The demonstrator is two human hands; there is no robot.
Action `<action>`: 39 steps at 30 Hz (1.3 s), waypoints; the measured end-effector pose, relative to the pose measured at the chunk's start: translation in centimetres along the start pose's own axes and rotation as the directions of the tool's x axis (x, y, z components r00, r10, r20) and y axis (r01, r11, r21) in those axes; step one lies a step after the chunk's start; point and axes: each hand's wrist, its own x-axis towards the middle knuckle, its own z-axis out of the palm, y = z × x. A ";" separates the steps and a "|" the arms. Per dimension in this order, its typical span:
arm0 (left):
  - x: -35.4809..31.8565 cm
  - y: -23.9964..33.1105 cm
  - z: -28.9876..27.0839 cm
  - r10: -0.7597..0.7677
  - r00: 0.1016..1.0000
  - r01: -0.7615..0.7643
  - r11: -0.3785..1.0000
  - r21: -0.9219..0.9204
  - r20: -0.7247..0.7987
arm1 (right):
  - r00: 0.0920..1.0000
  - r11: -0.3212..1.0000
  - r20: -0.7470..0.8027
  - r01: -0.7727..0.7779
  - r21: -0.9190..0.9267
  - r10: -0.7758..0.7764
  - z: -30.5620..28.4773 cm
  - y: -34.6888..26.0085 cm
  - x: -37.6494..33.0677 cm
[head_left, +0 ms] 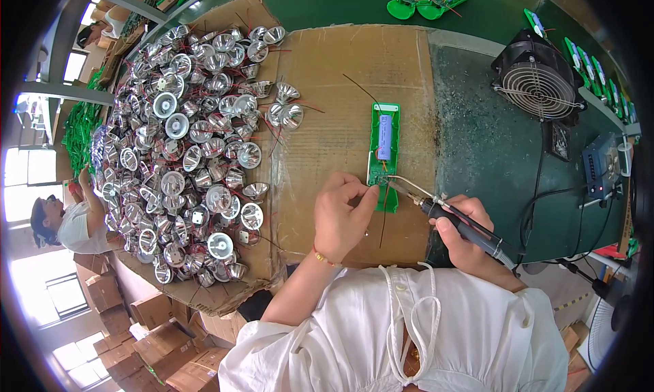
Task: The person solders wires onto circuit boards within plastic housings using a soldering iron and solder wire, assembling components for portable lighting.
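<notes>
A green plastic casing lies lengthwise on the cardboard in front of me. A blue cylindrical battery sits in its far half, and a small circuit board nearer to me. My left hand rests at the casing's left edge, thumb and fingers pinched together by the board; what they hold is too small to make out. My right hand grips a soldering iron with a thin curved metal tube alongside. Its tip reaches the board from the right. Thin dark wires stick out past both ends of the casing.
A large heap of silver reflector cups with red and black wires fills the left. A black fan stands at right, near a blue box with cables. More green casings lie along the far edge. Another person sits at far left.
</notes>
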 end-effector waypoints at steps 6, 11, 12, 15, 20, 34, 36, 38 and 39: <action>0.0 -0.2 0.0 -0.033 0.999 0.033 0.998 -0.049 0.006 | 0.990 0.988 0.003 -0.144 0.051 0.144 0.4 1.3 -0.1; 0.1 0.1 -0.1 -0.031 0.999 0.031 0.999 -0.042 0.011 | 0.980 0.976 -0.028 -0.196 0.094 0.199 0.8 1.2 -0.1; 0.1 0.2 -0.1 -0.037 0.999 0.037 0.998 -0.051 0.013 | 0.972 0.965 -0.058 -0.217 0.149 0.227 0.9 1.1 0.0; 0.1 -0.4 0.0 -0.038 0.999 0.038 0.998 -0.044 -0.004 | 0.946 0.925 -0.094 -0.278 0.258 0.310 1.4 0.8 0.2; 0.2 -0.2 0.0 -0.044 0.999 0.045 0.997 -0.061 0.005 | 0.956 0.927 -0.134 -0.208 0.313 0.260 0.6 0.9 -0.5; 0.1 0.4 -1.0 -0.259 0.961 0.275 0.922 -0.273 0.091 | 0.977 0.991 -0.197 -0.061 0.118 0.083 -2.5 1.4 0.4; 0.1 -0.8 -1.6 -0.232 0.958 0.257 0.956 -0.142 0.167 | 0.967 0.994 -0.246 -0.043 0.097 0.066 -3.8 1.9 0.7; 1.5 -0.2 -1.5 -0.158 0.931 0.109 0.981 0.163 0.328 | 0.958 0.995 -0.274 -0.070 0.069 0.086 -4.7 2.5 0.8; 2.7 0.5 -1.1 -0.092 0.959 0.068 0.993 0.099 0.267 | 0.952 0.994 -0.289 -0.096 0.047 0.106 -5.0 2.8 0.9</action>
